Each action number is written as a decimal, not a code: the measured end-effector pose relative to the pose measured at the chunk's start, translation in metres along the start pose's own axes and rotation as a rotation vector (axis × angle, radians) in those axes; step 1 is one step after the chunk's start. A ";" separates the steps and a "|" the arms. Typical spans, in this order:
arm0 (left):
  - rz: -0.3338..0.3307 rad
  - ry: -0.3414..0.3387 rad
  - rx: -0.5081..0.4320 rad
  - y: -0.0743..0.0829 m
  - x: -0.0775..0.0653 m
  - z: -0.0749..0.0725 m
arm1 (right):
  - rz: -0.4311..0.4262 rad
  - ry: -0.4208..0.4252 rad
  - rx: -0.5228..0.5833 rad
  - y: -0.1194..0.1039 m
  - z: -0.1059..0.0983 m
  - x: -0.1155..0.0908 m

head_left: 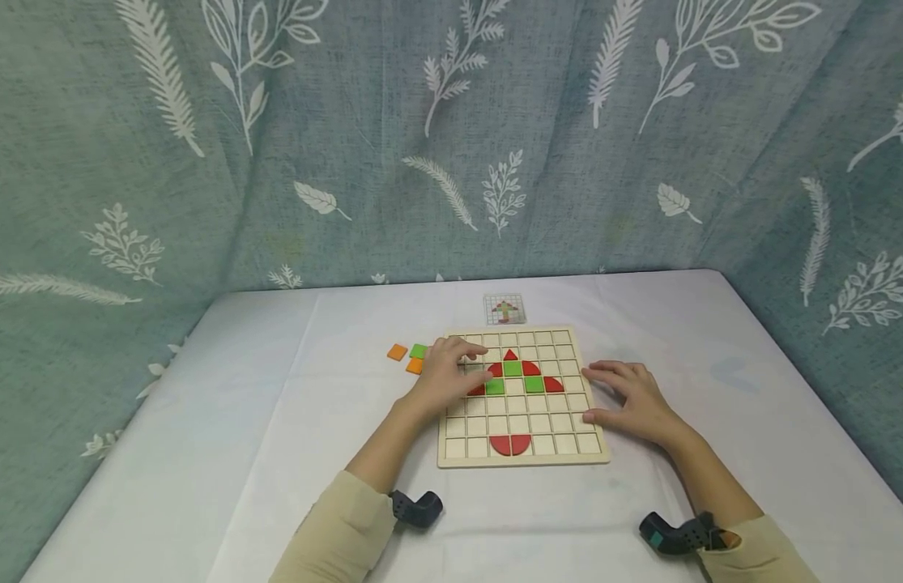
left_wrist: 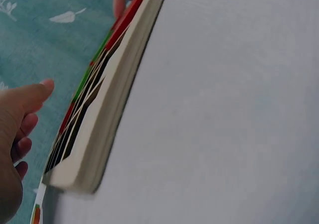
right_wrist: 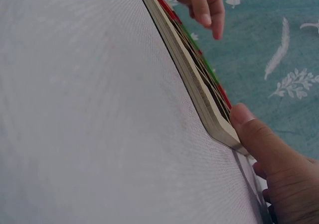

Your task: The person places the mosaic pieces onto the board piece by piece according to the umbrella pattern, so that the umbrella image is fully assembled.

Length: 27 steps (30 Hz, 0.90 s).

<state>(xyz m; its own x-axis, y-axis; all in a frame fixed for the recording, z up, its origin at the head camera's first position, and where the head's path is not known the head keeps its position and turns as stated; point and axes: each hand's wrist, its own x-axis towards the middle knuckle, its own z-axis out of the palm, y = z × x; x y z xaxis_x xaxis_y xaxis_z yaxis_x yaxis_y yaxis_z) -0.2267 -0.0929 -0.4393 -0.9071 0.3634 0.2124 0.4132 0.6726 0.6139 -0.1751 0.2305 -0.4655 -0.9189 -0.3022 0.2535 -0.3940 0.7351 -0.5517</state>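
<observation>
A wooden grid board [head_left: 559, 423] lies flat on the table. In its upper part sit a red triangle [head_left: 510, 355], several green squares [head_left: 513, 369] and red rounded pieces [head_left: 553, 385]. Two red quarter-circle pieces [head_left: 500, 445] fill neighbouring cells of the bottom row. Over the board's left side is my left hand [head_left: 445, 371], its fingers loosely bent and partly covering a red piece there; no piece shows between them. My right hand [head_left: 635, 402] touches the board's right edge with spread thumb and fingers. In the right wrist view the thumb [right_wrist: 259, 137] rests at the board's corner.
Loose orange squares [head_left: 397, 352] and a green square [head_left: 419, 351] lie left of the board, beside my left hand. Behind the board lies a small card [head_left: 504, 308] with a printed grid pattern. A leaf-patterned curtain [head_left: 378, 202] surrounds the white-covered table [head_left: 276, 389].
</observation>
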 end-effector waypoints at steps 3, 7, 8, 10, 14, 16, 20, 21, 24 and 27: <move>-0.002 0.024 0.024 -0.006 -0.004 -0.006 | -0.001 0.003 -0.004 -0.001 -0.001 0.000; -0.005 0.058 0.050 -0.015 -0.009 -0.013 | 0.001 0.003 -0.004 -0.002 -0.002 0.000; -0.012 0.072 0.053 -0.017 -0.011 -0.015 | 0.003 0.000 -0.004 -0.002 -0.002 0.000; -0.032 0.098 0.059 -0.022 -0.014 -0.017 | 0.005 -0.005 -0.003 -0.002 -0.002 0.000; -0.074 0.141 0.065 -0.029 -0.017 -0.023 | 0.009 -0.010 0.004 -0.002 -0.002 -0.001; -0.105 0.167 0.040 -0.033 -0.017 -0.026 | 0.006 -0.007 0.004 -0.002 -0.003 -0.001; -0.177 0.204 -0.033 -0.039 -0.018 -0.035 | 0.002 -0.002 0.003 -0.003 -0.002 -0.001; -0.194 0.210 -0.041 -0.040 -0.018 -0.037 | 0.002 0.000 0.002 -0.003 -0.002 -0.001; -0.257 0.235 -0.043 -0.047 -0.019 -0.041 | -0.001 0.007 -0.001 -0.002 -0.001 -0.001; -0.316 0.281 -0.026 -0.053 -0.020 -0.043 | -0.002 0.005 -0.009 -0.001 0.000 -0.001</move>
<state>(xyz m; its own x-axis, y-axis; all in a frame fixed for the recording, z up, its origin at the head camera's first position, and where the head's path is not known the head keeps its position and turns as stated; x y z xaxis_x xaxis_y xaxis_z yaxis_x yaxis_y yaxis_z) -0.2336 -0.1639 -0.4436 -0.9770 -0.0502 0.2071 0.1123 0.7047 0.7006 -0.1739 0.2300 -0.4650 -0.9181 -0.3002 0.2589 -0.3954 0.7402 -0.5438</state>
